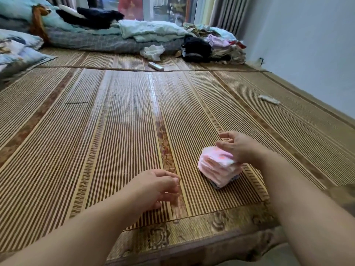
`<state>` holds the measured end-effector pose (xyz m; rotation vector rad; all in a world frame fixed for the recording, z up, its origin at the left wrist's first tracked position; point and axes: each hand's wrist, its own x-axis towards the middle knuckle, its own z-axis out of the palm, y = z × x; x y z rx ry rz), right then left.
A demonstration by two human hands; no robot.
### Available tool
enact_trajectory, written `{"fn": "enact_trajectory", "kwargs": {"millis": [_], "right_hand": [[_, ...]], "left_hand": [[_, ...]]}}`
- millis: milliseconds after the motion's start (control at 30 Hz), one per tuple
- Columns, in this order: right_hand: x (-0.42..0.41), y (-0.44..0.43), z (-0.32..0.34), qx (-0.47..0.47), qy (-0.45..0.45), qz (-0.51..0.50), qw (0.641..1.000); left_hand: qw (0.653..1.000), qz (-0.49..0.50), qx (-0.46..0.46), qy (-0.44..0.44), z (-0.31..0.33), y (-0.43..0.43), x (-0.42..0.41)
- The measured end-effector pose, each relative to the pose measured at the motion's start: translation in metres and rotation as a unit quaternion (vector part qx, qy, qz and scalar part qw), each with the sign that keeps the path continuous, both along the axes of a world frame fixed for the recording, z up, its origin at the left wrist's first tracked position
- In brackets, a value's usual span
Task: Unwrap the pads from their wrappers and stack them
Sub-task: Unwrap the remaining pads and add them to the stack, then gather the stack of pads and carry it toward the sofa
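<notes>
A stack of pink wrapped pads (218, 167) lies on the bamboo mat (115, 131) near the bed's front edge, right of centre. My right hand (237, 146) rests on the top far side of the stack, fingers curved over it; whether they grip a pad I cannot tell. My left hand (157, 186) hovers just over the mat to the left of the stack, fingers loosely curled and holding nothing.
A small white wrapper-like scrap (269, 99) lies at the mat's right side near the wall. A white remote-shaped object (156, 66) and crumpled white cloth (152, 52) lie farther back. Bedding (86, 38) and piled clothes (213, 46) fill the far end.
</notes>
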<state>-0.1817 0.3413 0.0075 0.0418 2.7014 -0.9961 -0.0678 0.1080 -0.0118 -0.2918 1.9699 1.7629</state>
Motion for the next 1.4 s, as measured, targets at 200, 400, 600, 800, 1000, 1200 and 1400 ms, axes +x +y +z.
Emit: {"fn": "enact_trajectory", "kwargs": {"millis": [200, 400, 600, 800, 1000, 1200, 1400], "right_hand": [[-0.003, 0.020, 0.006, 0.004, -0.245, -0.021, 0.969], [0.010, -0.008, 0.003, 0.111, -0.228, 0.004, 0.967], [0.029, -0.029, -0.001, 0.154, -0.177, 0.018, 0.972], [0.053, -0.029, 0.000, 0.117, -0.073, 0.014, 0.990], [0.091, -0.077, 0.019, 0.084, 0.109, 0.151, 0.979], [0.110, -0.141, 0.007, 0.018, 0.202, 0.273, 0.940], [0.104, -0.162, -0.022, -0.065, 0.144, 0.296, 0.942]], "left_hand": [[1.000, -0.001, 0.010, -0.009, -0.001, 0.001, -0.002], [1.000, 0.007, 0.013, 0.003, 0.004, -0.001, -0.001], [1.000, 0.013, 0.006, 0.018, 0.009, -0.006, 0.002], [0.989, -0.002, -0.105, 0.100, 0.016, -0.014, 0.008], [0.936, -0.092, -0.215, 0.263, 0.016, -0.043, 0.016], [0.924, -0.058, -0.176, 0.334, 0.004, -0.086, 0.025], [0.936, -0.032, -0.178, 0.301, -0.017, -0.126, 0.034]]}}
